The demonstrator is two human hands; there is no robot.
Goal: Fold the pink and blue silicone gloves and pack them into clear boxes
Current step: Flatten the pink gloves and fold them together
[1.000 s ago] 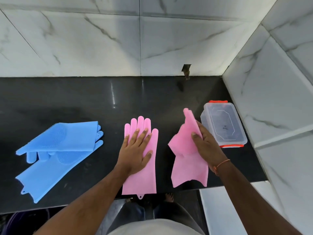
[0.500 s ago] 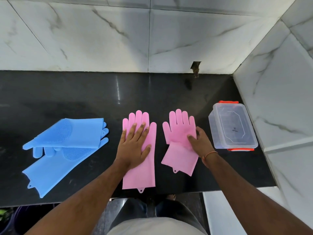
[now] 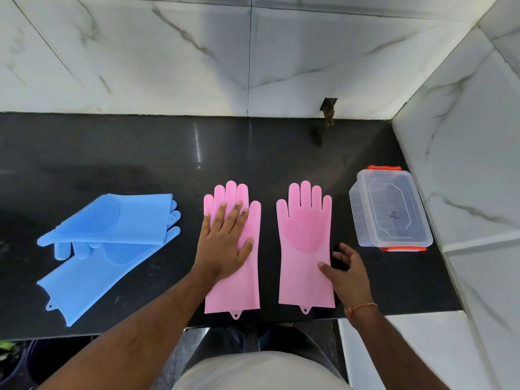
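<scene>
In the head view we are looking down at a black counter set into a corner of white marbled wall tiles. Our left hand is lying flat, fingers spread, pressing on the left pink glove, which is stretched out full length with its fingers pointing toward the wall and its cuff near the counter's front edge. Just beside it, apart by a strip of bare counter, the right pink glove is lying flat the same way, its round bristled palm patch facing up. Our right hand is hovering open at that glove's right edge, fingers loosely spread and gripping nothing; the thumb tip is lying over the glove's lower right part, though we cannot tell whether it is pressing. Well to the left, the two blue gloves are resting overlapped, the upper one crossing the lower at an angle. To the right of the pink pair, near the side wall, a clear box with orange clips is sitting with its lid on.
</scene>
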